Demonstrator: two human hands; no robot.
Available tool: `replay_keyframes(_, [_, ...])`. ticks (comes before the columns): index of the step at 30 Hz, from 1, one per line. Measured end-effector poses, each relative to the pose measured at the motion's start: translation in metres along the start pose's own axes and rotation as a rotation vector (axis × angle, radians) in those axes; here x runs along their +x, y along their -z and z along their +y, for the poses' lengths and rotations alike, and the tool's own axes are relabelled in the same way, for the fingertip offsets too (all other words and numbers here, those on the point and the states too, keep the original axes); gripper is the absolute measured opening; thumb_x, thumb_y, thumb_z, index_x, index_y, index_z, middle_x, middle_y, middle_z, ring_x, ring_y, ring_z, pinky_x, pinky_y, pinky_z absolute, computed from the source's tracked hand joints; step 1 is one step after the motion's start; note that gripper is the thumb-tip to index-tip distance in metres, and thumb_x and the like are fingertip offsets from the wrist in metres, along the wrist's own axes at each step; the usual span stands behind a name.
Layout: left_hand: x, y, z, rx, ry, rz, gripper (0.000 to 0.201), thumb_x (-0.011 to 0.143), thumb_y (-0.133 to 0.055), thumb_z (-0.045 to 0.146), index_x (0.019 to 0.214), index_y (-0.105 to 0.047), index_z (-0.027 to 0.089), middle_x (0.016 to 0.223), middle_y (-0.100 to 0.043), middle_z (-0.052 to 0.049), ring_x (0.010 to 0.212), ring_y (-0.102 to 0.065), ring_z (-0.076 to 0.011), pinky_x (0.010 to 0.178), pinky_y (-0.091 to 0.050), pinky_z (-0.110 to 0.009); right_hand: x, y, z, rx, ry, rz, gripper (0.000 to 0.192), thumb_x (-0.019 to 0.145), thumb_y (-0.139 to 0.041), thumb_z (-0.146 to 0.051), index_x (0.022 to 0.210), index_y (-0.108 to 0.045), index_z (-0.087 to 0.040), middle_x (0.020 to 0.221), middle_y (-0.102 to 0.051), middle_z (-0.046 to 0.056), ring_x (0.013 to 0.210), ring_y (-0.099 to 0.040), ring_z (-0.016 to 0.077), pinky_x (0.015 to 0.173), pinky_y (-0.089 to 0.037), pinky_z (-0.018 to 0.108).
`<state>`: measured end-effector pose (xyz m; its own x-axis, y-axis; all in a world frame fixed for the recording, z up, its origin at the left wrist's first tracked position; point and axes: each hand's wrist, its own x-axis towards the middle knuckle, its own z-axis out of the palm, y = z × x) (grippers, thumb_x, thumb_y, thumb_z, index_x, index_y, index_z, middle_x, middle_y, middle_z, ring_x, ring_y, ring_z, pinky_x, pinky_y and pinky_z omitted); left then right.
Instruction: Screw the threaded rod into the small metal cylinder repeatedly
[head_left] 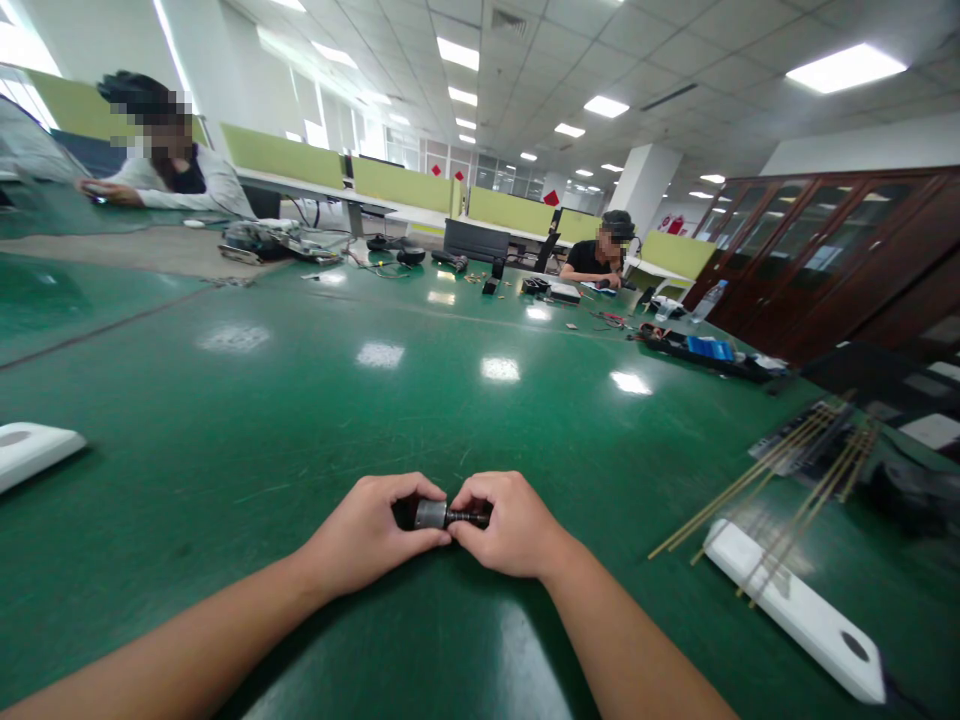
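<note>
Hands meet at the lower middle of the frame, low over the green desk (300, 420). Between them lies a small metal cylinder (431, 514) with a dark, thinner shaft (469, 518) running out of its right end — possibly a small motor, though it is too small to tell. The left hand (367, 535) is curled around the cylinder's left end, thumb and fingers pinching it, and the right hand (506, 525) is closed on the shaft, fingertips pressed to it. The two hands nearly touch, so the part sits bridged between them with only its middle showing.

At the right of the frame a long white flat device (795, 610) lies on the desk, with a bundle of thin brass-coloured rods (772, 480) slanting across its upper end. Another white device (34, 450) pokes in at the left edge.

Farther back, at the upper left, a person in a light sleeve (217, 190) leans on the desk, and near the upper middle another person in a dark shirt (589, 262) sits among scattered small parts and tools.
</note>
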<state>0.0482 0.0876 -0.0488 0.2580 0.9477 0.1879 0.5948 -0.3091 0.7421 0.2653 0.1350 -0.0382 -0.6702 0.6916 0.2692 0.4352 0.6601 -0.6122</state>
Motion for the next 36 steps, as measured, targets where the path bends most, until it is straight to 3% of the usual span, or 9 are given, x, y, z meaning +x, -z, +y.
replay_keyframes(33, [-0.002, 0.000, -0.002, 0.005, 0.009, 0.030, 0.027, 0.079, -0.078, 0.042, 0.100, -0.070, 0.028, 0.091, -0.071, 0.004, 0.084, -0.064, -0.0156, 0.075, -0.045, -0.026, -0.003, 0.009, 0.002, -0.057, -0.031, -0.019, 0.008, 0.076, -0.072, -0.025, 0.081, -0.067, -0.021, 0.076, -0.066, 0.000, 0.069, -0.057, 0.0143, 0.063, -0.039, 0.025])
replay_keyframes(36, [-0.003, -0.001, -0.003, 0.011, 0.029, 0.032, 0.029, 0.078, -0.078, 0.044, 0.100, -0.069, 0.027, 0.084, -0.069, 0.005, 0.076, -0.061, -0.0141, 0.069, -0.043, -0.025, -0.004, 0.011, 0.002, -0.057, -0.031, -0.021, 0.008, 0.076, -0.072, -0.024, 0.081, -0.067, -0.021, 0.075, -0.065, -0.001, 0.068, -0.057, 0.0140, 0.063, -0.039, 0.025])
